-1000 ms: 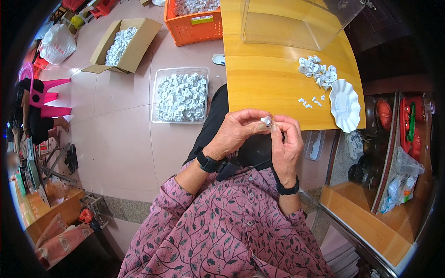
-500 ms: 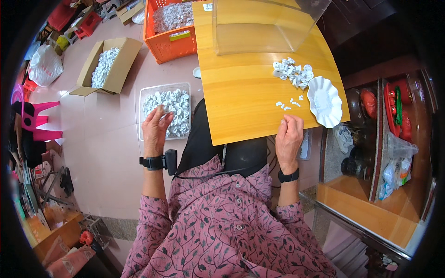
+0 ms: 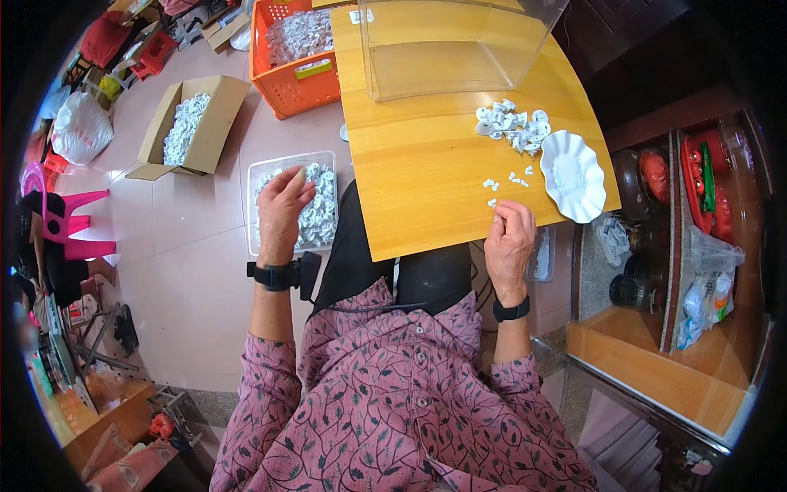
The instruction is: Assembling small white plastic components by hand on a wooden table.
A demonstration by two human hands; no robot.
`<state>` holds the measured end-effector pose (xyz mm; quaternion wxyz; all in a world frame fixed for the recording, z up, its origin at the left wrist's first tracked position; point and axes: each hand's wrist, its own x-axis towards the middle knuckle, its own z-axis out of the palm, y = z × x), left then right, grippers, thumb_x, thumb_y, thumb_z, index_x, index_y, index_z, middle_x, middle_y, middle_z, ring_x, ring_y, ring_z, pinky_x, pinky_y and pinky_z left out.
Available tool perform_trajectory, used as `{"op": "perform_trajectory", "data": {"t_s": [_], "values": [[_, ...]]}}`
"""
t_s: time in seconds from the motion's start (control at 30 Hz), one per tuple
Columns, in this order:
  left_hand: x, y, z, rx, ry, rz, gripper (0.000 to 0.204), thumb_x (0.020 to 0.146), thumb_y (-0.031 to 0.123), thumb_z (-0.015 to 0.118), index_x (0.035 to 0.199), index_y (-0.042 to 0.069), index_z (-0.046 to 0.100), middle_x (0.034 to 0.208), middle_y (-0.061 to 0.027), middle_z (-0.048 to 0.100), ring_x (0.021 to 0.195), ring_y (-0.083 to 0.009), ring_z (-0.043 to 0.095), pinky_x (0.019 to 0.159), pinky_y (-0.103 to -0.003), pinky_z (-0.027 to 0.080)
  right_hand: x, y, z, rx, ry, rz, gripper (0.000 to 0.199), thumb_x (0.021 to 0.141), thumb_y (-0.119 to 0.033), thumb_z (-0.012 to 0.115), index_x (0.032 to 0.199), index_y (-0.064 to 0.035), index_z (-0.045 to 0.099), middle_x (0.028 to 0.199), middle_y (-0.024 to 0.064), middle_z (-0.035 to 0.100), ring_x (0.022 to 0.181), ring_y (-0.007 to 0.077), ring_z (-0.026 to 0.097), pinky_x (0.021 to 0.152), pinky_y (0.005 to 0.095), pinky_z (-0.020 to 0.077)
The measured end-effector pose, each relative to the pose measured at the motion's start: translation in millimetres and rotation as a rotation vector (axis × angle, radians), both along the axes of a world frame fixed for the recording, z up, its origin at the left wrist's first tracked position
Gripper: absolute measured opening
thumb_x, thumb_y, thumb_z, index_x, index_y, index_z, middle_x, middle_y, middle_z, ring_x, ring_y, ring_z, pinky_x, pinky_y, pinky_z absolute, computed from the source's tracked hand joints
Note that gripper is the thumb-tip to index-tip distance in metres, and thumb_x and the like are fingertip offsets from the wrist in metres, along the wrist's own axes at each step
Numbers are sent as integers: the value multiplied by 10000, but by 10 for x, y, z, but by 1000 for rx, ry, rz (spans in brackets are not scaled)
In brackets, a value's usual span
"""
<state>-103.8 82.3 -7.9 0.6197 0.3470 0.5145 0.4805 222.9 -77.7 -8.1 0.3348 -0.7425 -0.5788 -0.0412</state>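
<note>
My left hand (image 3: 283, 209) is over a clear plastic tub (image 3: 251, 201) filled with white round plastic parts (image 3: 318, 213). Its fingers are bent together, and whatever they may hold is too small to make out. At the near right of the yellow wooden table (image 3: 426, 189), my right hand (image 3: 510, 242) pinches a small white plastic piece (image 3: 492, 202) at its fingertips, close to the tabletop. A few more such pieces (image 3: 518, 180) lie just beyond. Further back sits a pile of white round parts (image 3: 512, 123), beside a white scalloped dish (image 3: 592, 193) with small pale bits in it.
A clear box (image 3: 443, 70) stands on the table's far part. On the floor to the left are an orange crate (image 3: 295, 94) and a cardboard box (image 3: 213, 135), both holding parts. A pink stool (image 3: 86, 221) is far left; a wooden shelf unit (image 3: 639, 344) stands right.
My left hand has moved up and turned above the tub, its fingers now pointing to the far side. My right fingertips have drawn one small white piece nearer to me.
</note>
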Motion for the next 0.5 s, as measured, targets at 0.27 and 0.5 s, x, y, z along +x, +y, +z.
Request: {"op": "perform_trajectory", "data": {"t_s": [0.27, 0.5], "values": [[1174, 74, 583, 270, 278, -586, 324, 963, 196, 653, 1159, -62, 649, 967, -78, 685, 842, -142, 664, 778, -263, 555, -123, -36, 112, -13, -63, -6, 245, 863, 1, 599, 1107, 15, 625, 1140, 150, 600, 1081, 336, 567, 957, 463, 433], [2137, 331, 456, 825, 745, -606, 264, 850, 171, 689, 1051, 3, 719, 984, -225, 684, 900, -394, 664, 800, -432, 535, -109, -110, 74, -8, -44, 28, 244, 871, 27, 592, 1112, 30, 629, 1164, 162, 585, 1083, 344, 574, 946, 460, 459]]}}
